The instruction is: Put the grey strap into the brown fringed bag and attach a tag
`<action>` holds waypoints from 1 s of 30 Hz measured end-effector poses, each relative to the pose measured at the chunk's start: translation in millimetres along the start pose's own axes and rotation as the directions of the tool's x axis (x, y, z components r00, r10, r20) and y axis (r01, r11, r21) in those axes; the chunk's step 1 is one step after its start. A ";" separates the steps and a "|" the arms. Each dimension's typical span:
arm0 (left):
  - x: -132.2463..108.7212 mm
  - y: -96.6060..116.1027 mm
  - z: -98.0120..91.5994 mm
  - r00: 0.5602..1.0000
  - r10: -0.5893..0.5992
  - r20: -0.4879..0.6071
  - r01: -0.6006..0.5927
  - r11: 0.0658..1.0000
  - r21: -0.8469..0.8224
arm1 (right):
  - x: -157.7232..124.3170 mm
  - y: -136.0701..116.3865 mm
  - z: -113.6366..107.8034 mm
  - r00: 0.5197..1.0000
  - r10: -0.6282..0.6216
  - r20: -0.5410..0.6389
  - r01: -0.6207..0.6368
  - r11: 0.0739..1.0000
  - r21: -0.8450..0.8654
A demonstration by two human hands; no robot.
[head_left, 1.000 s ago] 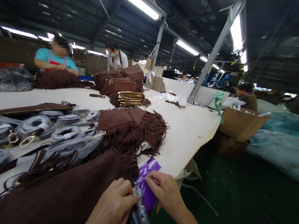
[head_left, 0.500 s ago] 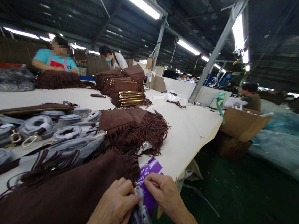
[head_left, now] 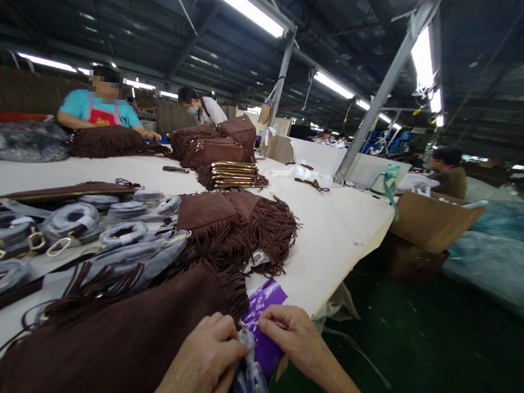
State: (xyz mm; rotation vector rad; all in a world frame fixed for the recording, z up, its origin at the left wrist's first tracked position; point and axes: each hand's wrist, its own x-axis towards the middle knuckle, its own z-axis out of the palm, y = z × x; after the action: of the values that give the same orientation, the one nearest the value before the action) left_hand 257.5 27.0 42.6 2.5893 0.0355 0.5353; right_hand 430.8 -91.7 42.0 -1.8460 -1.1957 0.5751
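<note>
At the bottom centre my left hand (head_left: 206, 360) pinches the top of a plastic-wrapped strap (head_left: 252, 382), beside a small metal clasp. My right hand (head_left: 295, 340) is closed just to the right, thumb and forefinger together near a thin white string; what it grips is too small to make out. Purple plastic (head_left: 266, 301) lies beneath and between the hands at the table edge. A large dark brown fringed bag (head_left: 117, 330) lies to the left of my left hand.
Wrapped strap coils (head_left: 71, 222) cover the table's left side. Fringed brown pieces (head_left: 241, 225) lie ahead, with stacked gold-edged bags (head_left: 234, 174) behind. People (head_left: 102, 106) work across the white table (head_left: 342, 222). A cardboard box (head_left: 434, 221) stands right, beyond the table edge.
My right hand has shifted slightly right, away from my left hand, which keeps its hold. The whole view has moved a little; the person in blue has a hand reaching further right.
</note>
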 end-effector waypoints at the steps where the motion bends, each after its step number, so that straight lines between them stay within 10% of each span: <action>1: -0.1 0.2 -0.3 1.000 -0.003 0.001 0.003 1.000 -0.001 | 0.4 0.5 -0.6 1.000 -0.001 0.009 0.001 1.000 0.000; 18: 1.1 1.6 -5.1 1.000 -0.010 0.006 0.010 0.999 -0.050 | 11.4 -5.1 8.8 0.995 -0.041 0.090 0.054 0.989 -0.137; 23: 3.7 -3.0 -0.9 0.973 -0.219 -0.074 0.202 0.961 -0.190 | 9.6 -6.3 7.6 0.993 -0.072 0.091 0.086 0.985 -0.151; 30: 14.9 -9.1 11.0 0.939 -0.341 0.046 0.336 0.938 0.088 | 10.4 -6.4 9.8 0.993 -0.095 0.074 0.108 0.974 -0.199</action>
State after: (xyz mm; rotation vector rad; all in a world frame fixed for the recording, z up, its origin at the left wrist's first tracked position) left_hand 276.1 31.8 34.9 2.5937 0.4830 0.3323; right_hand 424.8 -77.2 42.8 -1.9337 -1.4276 0.4718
